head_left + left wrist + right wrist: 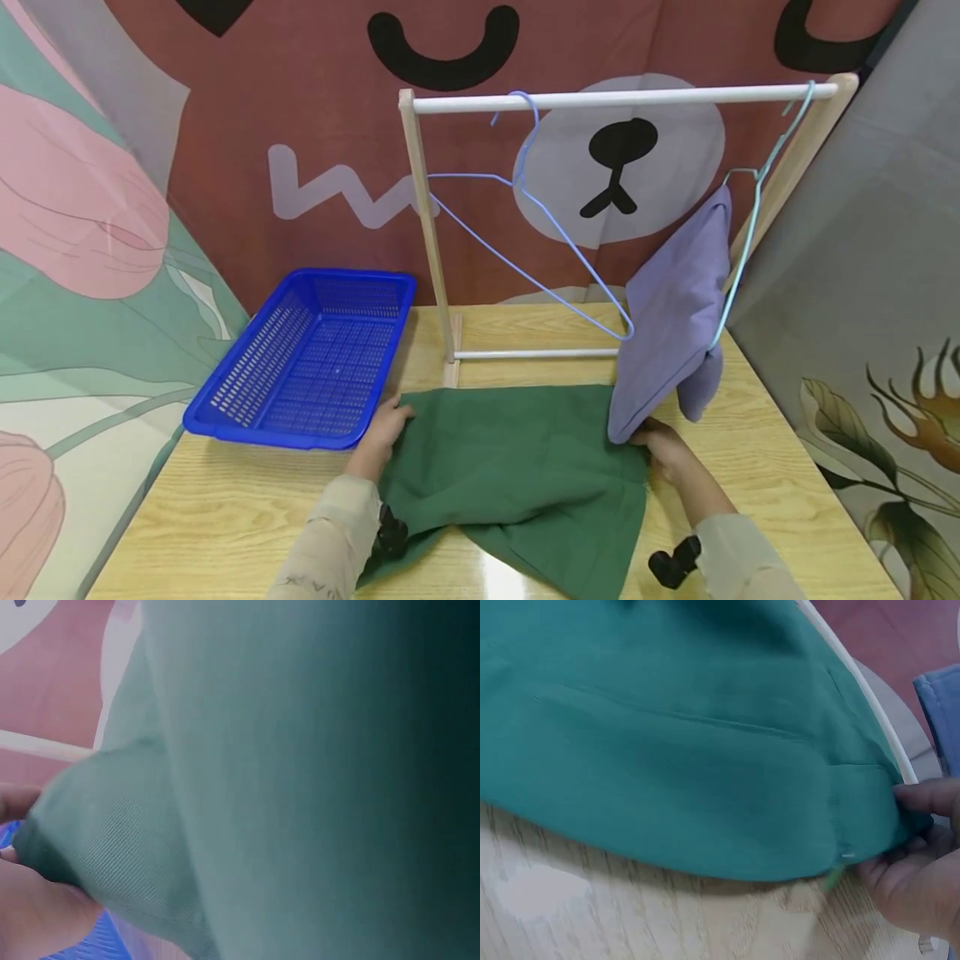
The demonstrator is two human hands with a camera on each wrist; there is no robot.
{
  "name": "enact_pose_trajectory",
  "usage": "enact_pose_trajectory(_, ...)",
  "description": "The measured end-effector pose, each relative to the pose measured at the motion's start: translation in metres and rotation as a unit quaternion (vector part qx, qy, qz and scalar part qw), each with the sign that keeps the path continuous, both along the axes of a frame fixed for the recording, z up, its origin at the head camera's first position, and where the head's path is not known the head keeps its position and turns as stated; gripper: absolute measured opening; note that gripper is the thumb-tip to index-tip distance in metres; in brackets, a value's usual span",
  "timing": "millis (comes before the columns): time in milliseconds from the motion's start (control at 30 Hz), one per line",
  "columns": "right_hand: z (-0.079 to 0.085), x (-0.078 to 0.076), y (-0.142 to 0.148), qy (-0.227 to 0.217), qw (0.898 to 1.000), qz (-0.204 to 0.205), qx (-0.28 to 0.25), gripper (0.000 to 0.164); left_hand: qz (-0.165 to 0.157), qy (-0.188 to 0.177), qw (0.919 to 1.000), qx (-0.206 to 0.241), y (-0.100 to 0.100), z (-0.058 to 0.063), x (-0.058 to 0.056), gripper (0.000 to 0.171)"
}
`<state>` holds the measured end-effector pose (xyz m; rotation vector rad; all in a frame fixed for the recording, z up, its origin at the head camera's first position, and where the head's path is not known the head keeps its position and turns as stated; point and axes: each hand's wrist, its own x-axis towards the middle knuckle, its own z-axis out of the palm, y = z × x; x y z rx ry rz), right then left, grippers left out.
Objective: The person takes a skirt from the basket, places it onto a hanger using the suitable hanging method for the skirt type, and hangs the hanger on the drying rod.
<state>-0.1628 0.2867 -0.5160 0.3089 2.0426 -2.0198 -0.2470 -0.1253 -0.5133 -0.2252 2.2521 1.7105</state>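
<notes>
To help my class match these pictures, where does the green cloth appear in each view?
Head: green cloth, bottom centre, between left hand and right hand.
Left wrist: green cloth fills the centre and right.
Right wrist: green cloth covers the upper left and centre.
Shared landmark: reddish-brown backdrop, in every view.

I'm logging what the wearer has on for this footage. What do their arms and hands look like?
The left hand and right hand are ungloved. The left sleeve and right sleeve are pale beige; small dark markings show on the left one, too unclear to read. A rounded black attachment sits by the left cuff, another by the right. No cables are visible.
</notes>
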Motion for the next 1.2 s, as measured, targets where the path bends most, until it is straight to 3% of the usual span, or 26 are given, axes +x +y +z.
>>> enact_pose_trajectory(67, 0.005, 0.001, -0.001, -0.025, 0.999, 0.015, 0.021, 0.051, 0.006, -0.004, 1.0000, 0.005, 0.004, 0.017, 0.008, 0.049)
enact_pose_trajectory(133, 0.007, 0.001, -0.002, -0.045, 0.998, 0.014, 0.028, 0.054, 0.019, -0.013, 0.9997, 0.009, 0.007, 0.026, 0.010, 0.044)
enact_pose_trajectory(267, 0.009, 0.000, -0.002, -0.048, 0.998, 0.009, 0.028, 0.053, 0.028, -0.024, 0.9992, 0.012, 0.008, 0.027, 0.008, 0.047)
enact_pose_trajectory(400, 0.012, 0.000, -0.004, -0.030, 0.999, -0.023, 0.038, 0.052, 0.026, -0.007, 0.9995, 0.015, 0.009, 0.025, 0.007, 0.035)
enact_pose_trajectory(633, 0.012, -0.002, -0.003, 0.000, 0.995, -0.097, -0.018, 0.022, 0.050, 0.063, 0.9959, 0.041, 0.014, 0.041, 0.009, 0.014)
enact_pose_trajectory(800, 0.018, -0.002, -0.004, 0.026, 0.990, -0.116, -0.071, 0.033, 0.052, 0.131, 0.9862, 0.087, 0.013, 0.058, 0.010, 0.011)
enact_pose_trajectory(967, 0.022, -0.003, -0.005, 0.060, 0.983, -0.132, -0.116, 0.044, 0.043, 0.192, 0.9712, 0.134, 0.008, 0.064, 0.006, 0.009)
enact_pose_trajectory(1067, 0.014, -0.006, 0.000, 0.060, 0.983, -0.136, -0.111, 0.038, 0.045, 0.189, 0.9762, 0.096, 0.010, 0.064, 0.003, 0.011)
enact_pose_trajectory(1200, -0.019, -0.013, 0.015, 0.057, 0.990, -0.101, -0.084, 0.013, 0.049, 0.153, 0.9870, 0.000, 0.018, 0.059, 0.001, 0.014)
